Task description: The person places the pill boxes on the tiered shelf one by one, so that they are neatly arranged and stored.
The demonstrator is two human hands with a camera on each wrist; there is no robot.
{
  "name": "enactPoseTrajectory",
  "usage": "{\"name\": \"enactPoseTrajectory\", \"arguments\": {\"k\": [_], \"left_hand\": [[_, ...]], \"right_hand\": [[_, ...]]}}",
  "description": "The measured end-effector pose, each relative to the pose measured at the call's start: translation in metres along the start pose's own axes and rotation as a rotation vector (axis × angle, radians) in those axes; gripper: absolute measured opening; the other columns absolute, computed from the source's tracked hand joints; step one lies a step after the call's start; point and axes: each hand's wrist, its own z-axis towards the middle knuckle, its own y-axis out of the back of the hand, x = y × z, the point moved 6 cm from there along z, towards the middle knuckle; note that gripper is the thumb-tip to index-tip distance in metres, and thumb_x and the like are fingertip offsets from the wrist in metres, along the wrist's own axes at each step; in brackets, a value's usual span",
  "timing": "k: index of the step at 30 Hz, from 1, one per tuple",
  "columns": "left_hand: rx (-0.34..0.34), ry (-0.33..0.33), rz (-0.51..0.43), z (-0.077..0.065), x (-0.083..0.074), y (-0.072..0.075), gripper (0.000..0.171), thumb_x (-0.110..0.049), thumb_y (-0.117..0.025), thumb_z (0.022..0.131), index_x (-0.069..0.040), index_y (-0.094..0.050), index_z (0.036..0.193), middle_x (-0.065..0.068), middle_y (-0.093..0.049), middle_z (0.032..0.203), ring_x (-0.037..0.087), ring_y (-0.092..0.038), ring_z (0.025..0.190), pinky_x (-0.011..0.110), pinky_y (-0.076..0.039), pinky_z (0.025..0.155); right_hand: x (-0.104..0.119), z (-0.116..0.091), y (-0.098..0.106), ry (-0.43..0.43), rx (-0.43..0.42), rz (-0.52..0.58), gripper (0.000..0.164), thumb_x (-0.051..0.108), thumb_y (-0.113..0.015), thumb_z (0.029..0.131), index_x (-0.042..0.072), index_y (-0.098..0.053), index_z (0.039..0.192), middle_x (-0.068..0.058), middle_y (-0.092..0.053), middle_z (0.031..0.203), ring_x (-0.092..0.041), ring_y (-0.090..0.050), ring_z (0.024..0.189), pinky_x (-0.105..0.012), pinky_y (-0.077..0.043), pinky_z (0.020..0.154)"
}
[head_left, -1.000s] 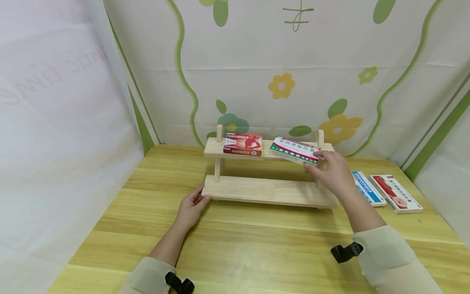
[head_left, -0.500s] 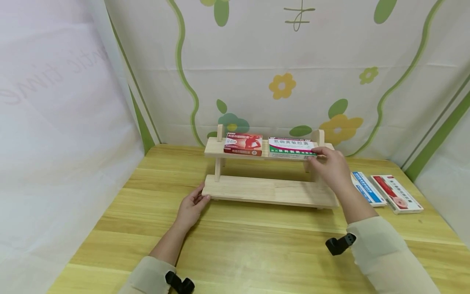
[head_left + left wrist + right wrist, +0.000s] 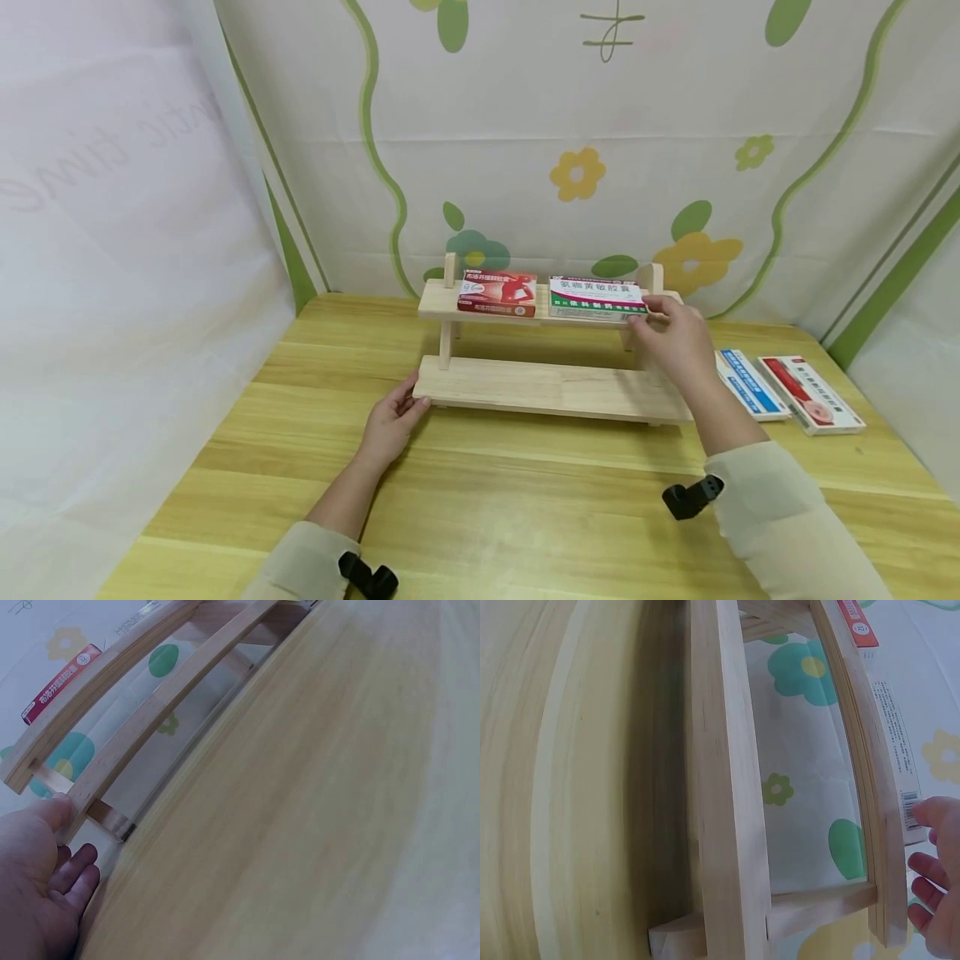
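Green box: a flat cardboard medicine box (image 3: 597, 298) lying on the top tier of the wooden rack (image 3: 547, 390), at its right half, just beside the red box (image 3: 497, 293).
How it handles: likely light and stiff enough to lift by its edges, but thin card could dent under a hard squeeze; its smooth printed faces may slide on the wood.
Where to take hold: the short right end or the two long edges look like the surest places, with thumb on one face and fingers on the other.
Right hand: the right hand (image 3: 675, 340) is at the box's right end, fingers curled and thumb forward, pinching that end; the right wrist view shows the fingertips (image 3: 934, 814) at the barcoded side of the box.
Left hand: the left hand (image 3: 392, 421) lies on the counter (image 3: 480, 500), fingers relaxed and nearly straight, thumb touching the left end of the rack's lower board; it holds nothing.
Elsewhere: a blue box (image 3: 752, 383) and a red-and-white box (image 3: 810, 394) lie flat on the counter to the right of the rack.
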Motion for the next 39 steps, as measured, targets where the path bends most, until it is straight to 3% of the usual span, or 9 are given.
{"name": "enactPoseTrajectory", "arguments": {"k": [7, 15, 23, 30, 39], "left_hand": [[-0.006, 0.003, 0.009, 0.003, 0.004, 0.0, 0.055, -0.015, -0.062, 0.097, -0.005, -0.043, 0.147, 0.017, -0.047, 0.149, 0.031, -0.054, 0.128, 0.025, -0.051, 0.101], [0.009, 0.008, 0.004, 0.003, 0.007, 0.0, 0.056, -0.016, -0.061, 0.098, -0.005, -0.041, 0.148, 0.013, -0.04, 0.155, 0.027, -0.047, 0.135, 0.036, -0.045, 0.11], [0.012, 0.009, 0.007, 0.003, 0.006, 0.0, 0.056, -0.016, -0.061, 0.098, -0.006, -0.041, 0.148, 0.012, -0.039, 0.155, 0.027, -0.047, 0.136, 0.039, -0.044, 0.111], [0.017, -0.001, 0.018, 0.003, 0.006, 0.0, 0.056, -0.017, -0.061, 0.098, -0.005, -0.04, 0.148, 0.014, -0.038, 0.155, 0.029, -0.045, 0.137, 0.041, -0.042, 0.112], [0.01, 0.003, 0.008, 0.003, 0.006, 0.0, 0.056, -0.016, -0.062, 0.097, -0.005, -0.041, 0.148, 0.013, -0.04, 0.155, 0.028, -0.049, 0.134, 0.035, -0.047, 0.108]], "right_hand": [[-0.016, -0.01, 0.015, 0.007, -0.054, 0.036, 0.062, 0.046, -0.055, 0.097, 0.005, -0.047, 0.144, -0.025, -0.045, 0.147, -0.046, -0.037, 0.137, -0.066, -0.033, 0.109], [-0.049, -0.02, 0.03, -0.028, -0.105, -0.033, 0.065, 0.048, -0.054, 0.097, 0.004, -0.046, 0.144, -0.027, -0.043, 0.148, -0.049, -0.037, 0.135, -0.067, -0.034, 0.106], [-0.084, -0.031, 0.037, -0.108, -0.083, -0.059, 0.069, 0.051, -0.051, 0.098, 0.005, -0.041, 0.147, -0.03, -0.037, 0.15, -0.053, -0.033, 0.135, -0.069, -0.032, 0.105], [-0.118, -0.041, 0.037, -0.142, -0.064, -0.067, 0.067, 0.046, -0.05, 0.099, -0.001, -0.039, 0.146, -0.034, -0.034, 0.149, -0.055, -0.029, 0.135, -0.071, -0.028, 0.105], [-0.163, -0.051, 0.035, -0.228, -0.028, -0.077, 0.078, 0.052, -0.049, 0.098, -0.003, -0.03, 0.15, -0.037, -0.02, 0.154, -0.058, -0.016, 0.139, -0.075, -0.021, 0.106]]}}
